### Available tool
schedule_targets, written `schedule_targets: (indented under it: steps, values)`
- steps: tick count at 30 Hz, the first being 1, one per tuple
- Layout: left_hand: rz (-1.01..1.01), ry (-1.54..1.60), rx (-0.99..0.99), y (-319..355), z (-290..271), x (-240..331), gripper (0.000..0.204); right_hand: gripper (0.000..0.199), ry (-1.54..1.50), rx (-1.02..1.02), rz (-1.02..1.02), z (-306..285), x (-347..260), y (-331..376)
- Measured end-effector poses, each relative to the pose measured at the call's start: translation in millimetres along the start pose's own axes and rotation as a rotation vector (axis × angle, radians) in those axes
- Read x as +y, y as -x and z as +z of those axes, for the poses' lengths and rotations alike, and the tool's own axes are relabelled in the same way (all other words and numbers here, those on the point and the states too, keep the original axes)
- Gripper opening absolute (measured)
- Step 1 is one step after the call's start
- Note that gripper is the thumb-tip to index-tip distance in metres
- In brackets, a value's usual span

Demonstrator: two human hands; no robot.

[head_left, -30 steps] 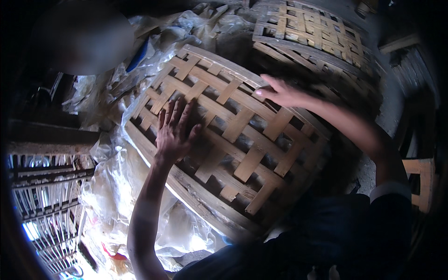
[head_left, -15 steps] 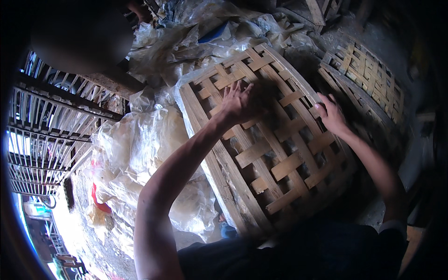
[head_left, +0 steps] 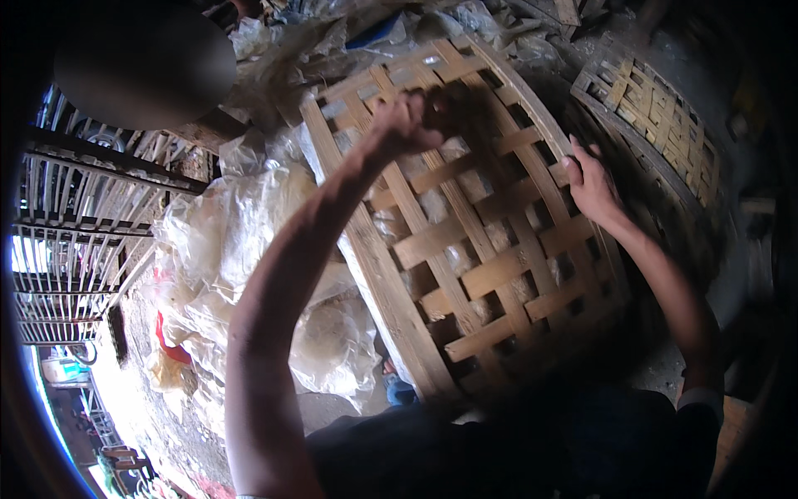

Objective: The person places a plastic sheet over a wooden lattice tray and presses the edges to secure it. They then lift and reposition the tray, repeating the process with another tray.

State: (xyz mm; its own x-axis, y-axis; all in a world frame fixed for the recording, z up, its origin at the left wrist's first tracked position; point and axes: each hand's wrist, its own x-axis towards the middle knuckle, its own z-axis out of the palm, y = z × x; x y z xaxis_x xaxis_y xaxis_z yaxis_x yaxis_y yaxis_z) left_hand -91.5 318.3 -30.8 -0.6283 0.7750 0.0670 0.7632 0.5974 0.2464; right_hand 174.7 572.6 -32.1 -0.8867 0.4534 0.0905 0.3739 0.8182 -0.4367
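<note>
A woven slat tray (head_left: 470, 233) with a wooden frame fills the middle, its broad bamboo strips crossing with open gaps between them. My right hand (head_left: 592, 185) holds its right rail, with thumb and fingers on the wood. Over the upper part of the lattice is my left hand (head_left: 406, 125), its fingers curled and slightly blurred. Whatever is inside those fingers is hidden. Through the gaps, pale plastic shows in places. Crumpled clear plastic sheeting (head_left: 241, 204) lies along the tray's left side.
Another woven tray (head_left: 657, 116) leans at the upper right. More plastic sheeting (head_left: 320, 54) is heaped beyond the tray. A slatted rack (head_left: 83, 224) stands at the left, above bright ground with a red strip (head_left: 169, 343). A dark rounded shape (head_left: 145, 66) blocks the upper left.
The tray's far end has risen in view, and more pale plastic shows through its gaps. My left hand has moved up and away, its spread fingers now curled. My right hand stays on the rail.
</note>
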Motion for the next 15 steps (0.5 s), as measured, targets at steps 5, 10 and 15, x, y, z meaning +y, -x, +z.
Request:
schedule_targets:
  steps: [5,10,15]
  values:
    - [0.006,0.143,-0.06,7.3,-44.6,40.8,0.067,0.051,0.047,0.012,-0.025,-4.3,5.7,9.6]
    - [0.089,0.129,-0.022,20.4,-4.5,19.7,0.066,0.048,0.05,-0.044,-0.055,4.6,0.1,14.4]
    - [0.174,-0.036,-0.017,32.2,14.4,5.5,0.074,0.046,-0.013,-0.003,-0.053,20.1,10.2,19.8]
